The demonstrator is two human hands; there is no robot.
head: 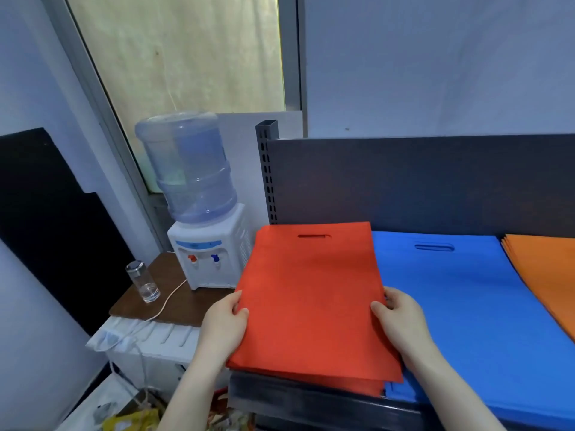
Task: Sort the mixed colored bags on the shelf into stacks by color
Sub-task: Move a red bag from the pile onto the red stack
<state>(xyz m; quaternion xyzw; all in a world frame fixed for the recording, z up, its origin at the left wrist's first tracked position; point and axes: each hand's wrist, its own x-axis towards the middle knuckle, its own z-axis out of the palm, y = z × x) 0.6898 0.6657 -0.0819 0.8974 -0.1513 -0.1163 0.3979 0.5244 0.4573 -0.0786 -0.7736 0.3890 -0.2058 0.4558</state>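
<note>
A stack of flat red bags (314, 293) lies at the left end of the dark shelf (311, 399), handle slot at the far end. My left hand (225, 325) grips the stack's left edge and my right hand (399, 318) grips its right edge, thumbs on top. Right beside it lies a blue bag stack (466, 312), partly under the red one's right edge. An orange bag stack (547, 275) sits at the far right, cut off by the frame.
The shelf's dark back panel (420, 181) rises behind the bags. Left of the shelf, a water dispenser (202, 213) and a drinking glass (143, 281) stand on a small brown table (174, 303), with a cord trailing down. Clutter lies on the floor below.
</note>
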